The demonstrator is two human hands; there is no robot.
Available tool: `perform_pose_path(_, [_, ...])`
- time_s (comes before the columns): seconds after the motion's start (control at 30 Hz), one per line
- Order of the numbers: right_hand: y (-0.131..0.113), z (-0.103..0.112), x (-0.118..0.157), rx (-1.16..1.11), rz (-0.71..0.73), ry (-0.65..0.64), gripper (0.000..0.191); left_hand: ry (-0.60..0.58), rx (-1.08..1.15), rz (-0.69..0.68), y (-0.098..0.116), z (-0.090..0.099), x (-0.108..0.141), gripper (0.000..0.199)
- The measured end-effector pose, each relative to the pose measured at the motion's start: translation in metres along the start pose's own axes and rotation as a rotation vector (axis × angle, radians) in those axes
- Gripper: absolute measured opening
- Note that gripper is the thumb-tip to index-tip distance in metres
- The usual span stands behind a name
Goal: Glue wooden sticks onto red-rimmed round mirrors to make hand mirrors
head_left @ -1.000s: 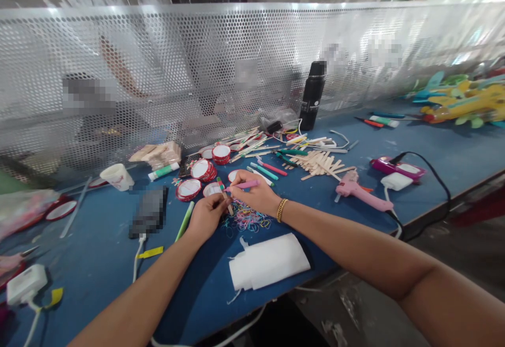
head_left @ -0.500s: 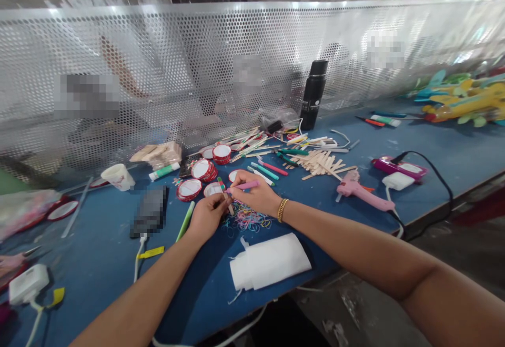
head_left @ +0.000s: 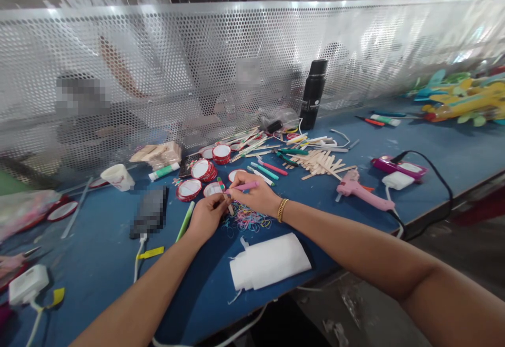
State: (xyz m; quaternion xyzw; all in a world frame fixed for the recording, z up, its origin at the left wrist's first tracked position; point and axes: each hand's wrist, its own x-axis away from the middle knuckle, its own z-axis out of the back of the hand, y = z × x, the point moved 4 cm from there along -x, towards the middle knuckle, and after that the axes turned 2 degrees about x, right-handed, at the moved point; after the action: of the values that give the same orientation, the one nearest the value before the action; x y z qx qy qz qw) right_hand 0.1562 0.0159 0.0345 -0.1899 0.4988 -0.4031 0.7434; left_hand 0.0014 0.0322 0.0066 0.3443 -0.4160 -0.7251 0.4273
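Observation:
My left hand pinches a wooden craft stick whose far end shows green and red bands. In my right hand, which wears a gold bracelet, is a pink-purple marker. Its tip meets the stick near my left fingertips; the exact contact is too small to make out. Just below both hands lies a tangle of colourful rubber bands. Beside my left wrist rests a green marker. Several more markers lie beyond my right hand.
Loose craft sticks, round red-rimmed pieces and a black bottle stand or lie towards the perforated metal screen. A pink glue gun is at right, a white pouch in front, a phone and paper cup left.
The marker in my right hand has shifted very slightly against the stick. My left hand and the things on the table stay where they were.

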Motion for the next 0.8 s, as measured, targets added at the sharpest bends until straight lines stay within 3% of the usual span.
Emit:
perform_pose_path(0.3, [0.0028, 0.0059, -0.0023, 0.053, 0.031, 0.071, 0.011, -0.016, -0.021, -0.017, 0.0004, 0.0001, -0.0005, 0.038])
perform_pose_path(0.53, [-0.0001, 0.0017, -0.0003, 0.026, 0.03, 0.016, 0.008, -0.008, 0.008, -0.001, -0.0013, -0.0004, -0.0008, 0.04])
perform_pose_path(0.8, [-0.0021, 0.0053, -0.0009, 0.054, 0.049, 0.048, 0.011, -0.02, 0.008, -0.015, -0.0008, -0.0008, -0.0012, 0.04])
